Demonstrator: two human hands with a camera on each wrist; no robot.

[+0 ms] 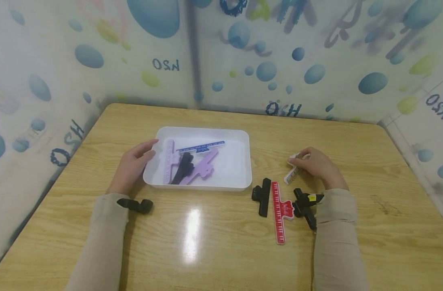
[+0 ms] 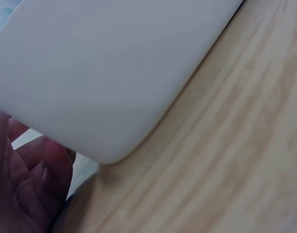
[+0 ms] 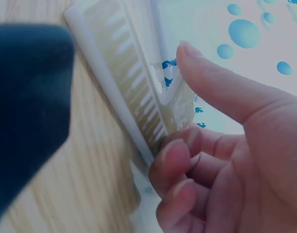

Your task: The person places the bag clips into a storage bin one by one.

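My left hand [image 1: 131, 165] rests against the left end of a white plastic tray [image 1: 239, 186], fingertips at its rim; in the left wrist view the tray's wall [image 2: 104, 73] hides part of the fingers. Inside the tray lie two purple clips [image 1: 169, 161], a blue ruler-edged clip [image 1: 202, 147] and a black clip [image 1: 185, 165]. On the right, my right hand [image 1: 319, 165] pinches a white and gold ruler-edged clip [image 1: 291, 176]. In the right wrist view the clip's toothed strip [image 3: 124, 68] stands tilted, its handle between thumb and fingers.
Between the tray and my right forearm lie a black clip [image 1: 265, 197], a red ruler-edged clip [image 1: 279, 214] and a black clip [image 1: 308, 214] partly beside the sleeve. Black camera mounts [image 1: 135, 205] sit on both wrists. A patterned wall [image 1: 221, 60] borders the wooden table [image 1: 221, 250].
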